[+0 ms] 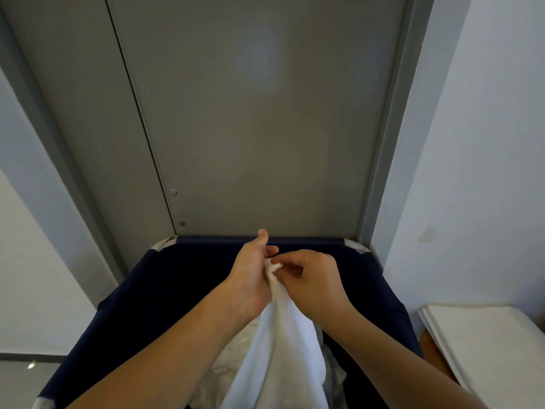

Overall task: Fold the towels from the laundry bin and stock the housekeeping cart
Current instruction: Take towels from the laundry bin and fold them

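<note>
White terry towel hangs from both hands' pinching grip, left hand and right hand, over navy fabric bin.

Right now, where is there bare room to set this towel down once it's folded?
Little shows. The stack at the right has a flat bare top, bordered by the wall and the bin. The bin itself is crowded with loose linen, and both hands, left and right, hold the towel over it. The door closes off the far side.
</note>
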